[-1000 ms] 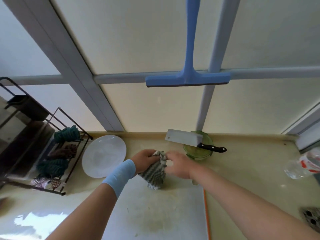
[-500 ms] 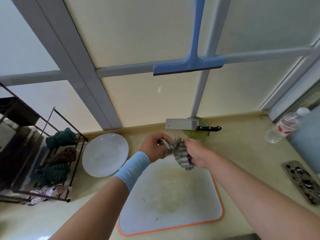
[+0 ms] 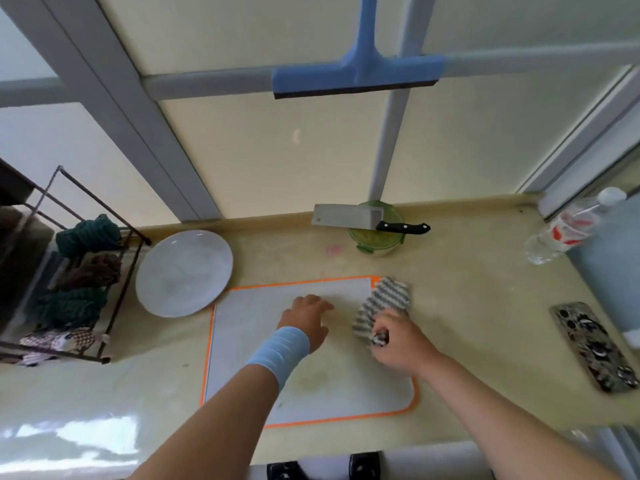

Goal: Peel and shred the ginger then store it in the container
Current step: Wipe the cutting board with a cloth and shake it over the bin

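Fingers of the left hand [image 3: 306,320] lie spread and relaxed on the orange-edged cutting board [image 3: 311,393]. The right hand [image 3: 398,344] grips the near end of a striped dishcloth [image 3: 386,301] that lies over the board's right edge. Well behind them, at the back of the counter, stands the green container [image 3: 375,245] with a cleaver [image 3: 346,216] resting across its rim. Something yellowish shows inside, too blurred to name.

right hand [image 3: 398,344] blurred, covers cloth [image 3: 384,299] lower end
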`<state>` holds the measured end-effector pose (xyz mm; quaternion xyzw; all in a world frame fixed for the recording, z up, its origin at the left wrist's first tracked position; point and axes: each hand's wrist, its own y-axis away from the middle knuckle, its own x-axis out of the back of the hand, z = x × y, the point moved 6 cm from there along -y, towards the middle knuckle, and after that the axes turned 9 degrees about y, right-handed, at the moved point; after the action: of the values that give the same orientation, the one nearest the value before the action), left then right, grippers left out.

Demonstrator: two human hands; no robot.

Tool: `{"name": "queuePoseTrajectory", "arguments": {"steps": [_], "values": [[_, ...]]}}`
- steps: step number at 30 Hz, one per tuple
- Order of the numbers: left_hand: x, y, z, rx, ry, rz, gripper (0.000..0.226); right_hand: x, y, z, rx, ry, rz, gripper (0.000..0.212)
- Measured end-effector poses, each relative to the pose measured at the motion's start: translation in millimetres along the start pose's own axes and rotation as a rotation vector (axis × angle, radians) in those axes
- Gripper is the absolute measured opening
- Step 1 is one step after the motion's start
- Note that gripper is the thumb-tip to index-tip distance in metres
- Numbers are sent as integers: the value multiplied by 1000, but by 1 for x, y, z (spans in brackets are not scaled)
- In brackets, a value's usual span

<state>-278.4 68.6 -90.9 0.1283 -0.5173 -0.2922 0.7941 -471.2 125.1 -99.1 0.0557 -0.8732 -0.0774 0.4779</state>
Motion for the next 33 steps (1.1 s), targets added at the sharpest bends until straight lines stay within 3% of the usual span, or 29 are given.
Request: {"name": "queuePoseTrajectory", "arguments": {"steps": [2, 4, 6, 9, 13, 20, 23, 26, 29, 31, 33], "values": [[-15, 2, -12, 91, -95, 4, 61, -7, 1, 10, -17, 22, 66, 28], [-20, 9, -25, 179, -140, 67, 62, -18, -3, 12, -29, 191, 135, 60], [-22, 17, -37, 233, -112, 139, 58, -37, -5, 12, -11, 354, 68, 86], [-23, 21, -54, 181, -12, 193, 59, -56, -3, 17, 5, 409, 127, 75], [-19, 21, -66, 87, 66, 231, 66, -83, 11, -6, 63, 300, 213, 71], [-5, 35, -86, 35, 256, 166, 59, -136, 32, -95, 335, 130, 116, 61], [2, 41, -97, 6, 333, 180, 59, -141, 37, -123, 375, -50, 73, 52], [10, 45, -102, -52, 306, 267, 55, -129, 30, -129, 306, 99, 130, 45], [15, 45, -111, -58, 136, 349, 54, -129, 12, -123, 173, 384, 15, 69], [14, 44, -124, 5, -7, 308, 59, -124, 0, -121, 164, 275, 7, 66], [12, 47, -138, 86, -88, 267, 64, -97, -13, -112, 127, 119, 170, 58]]}}
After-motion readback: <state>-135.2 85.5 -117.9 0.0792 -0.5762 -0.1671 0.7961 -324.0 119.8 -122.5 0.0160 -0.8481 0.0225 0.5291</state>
